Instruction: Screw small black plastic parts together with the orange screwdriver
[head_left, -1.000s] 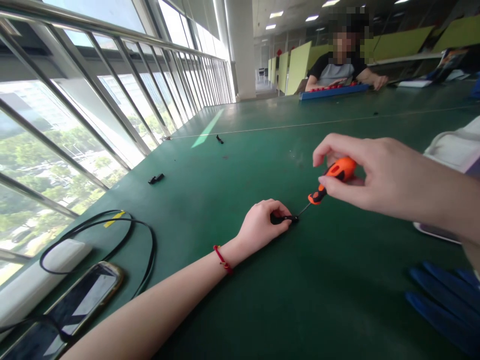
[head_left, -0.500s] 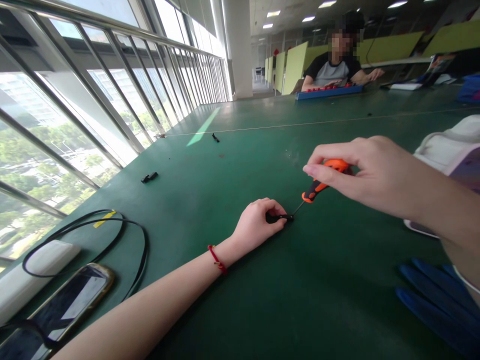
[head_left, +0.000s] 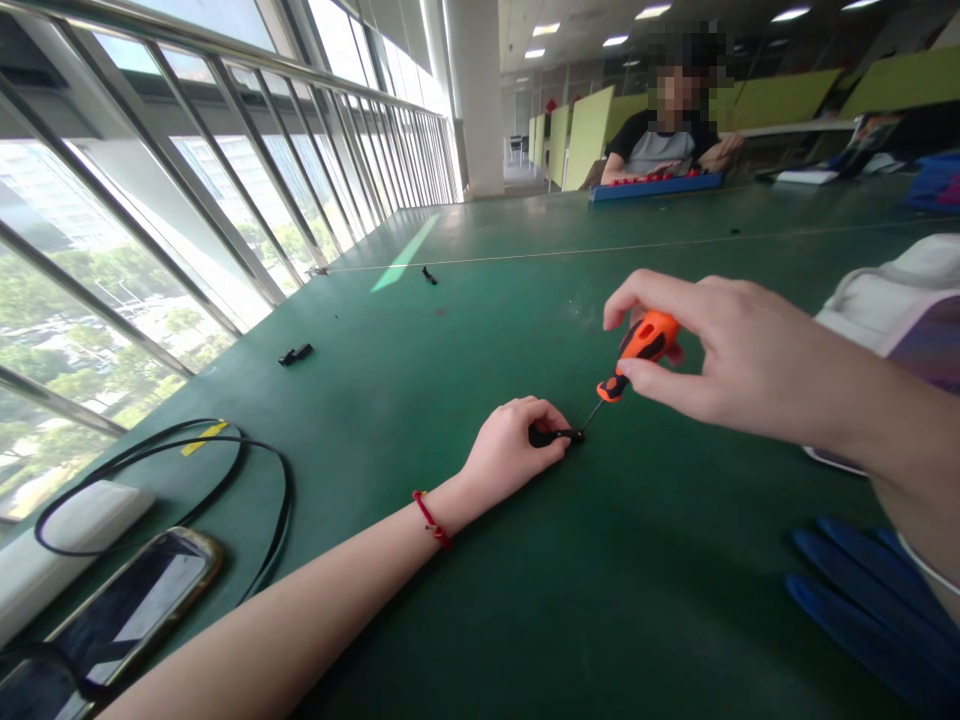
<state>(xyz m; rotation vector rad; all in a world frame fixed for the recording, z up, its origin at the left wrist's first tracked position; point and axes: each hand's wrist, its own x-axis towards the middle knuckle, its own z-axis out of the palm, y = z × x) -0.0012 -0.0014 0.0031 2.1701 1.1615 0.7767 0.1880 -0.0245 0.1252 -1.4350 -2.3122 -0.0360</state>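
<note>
Changed since half a second ago: in the distance, a co-worker (head_left: pixel 660 145) with one raised hand drawn nearer the body; up close, the right hand (head_left: pixel 750 350) with index finger lifted away from the thumb, after closing together there earlier; in its grasp, an orange-and-black screwdriver (head_left: pixel 649 335), with more of the handle showing. Unchanged: the left hand (head_left: pixel 506 445), resting in the same spot on the green worktop (head_left: pixel 420 400).

Around, from large to small: along the left edge, a metal railing (head_left: pixel 202 52); at right, a pale object (head_left: pixel 877 275), partly blocked by the right forearm; below that forearm, blue gloves (head_left: pixel 877 600); at lower left, a phone (head_left: pixel 127 610) beside a white bar (head_left: pixel 75 540), with a looped black cable (head_left: pixel 289 480) over the bar; in front of the co-worker, a blue tray (head_left: pixel 656 187) with red pieces; farther up the worktop, two loose black pieces (head_left: pixel 295 355), well apart.

Right fingers: thumb against the handle, index finger arched clear, remaining grip mostly hidden. Left fingers: pinched around a small black part (head_left: pixel 566 437) low at the worktop, covering much of it, with the screwdriver's tip at its exposed end; too small to tell whether seated.
</note>
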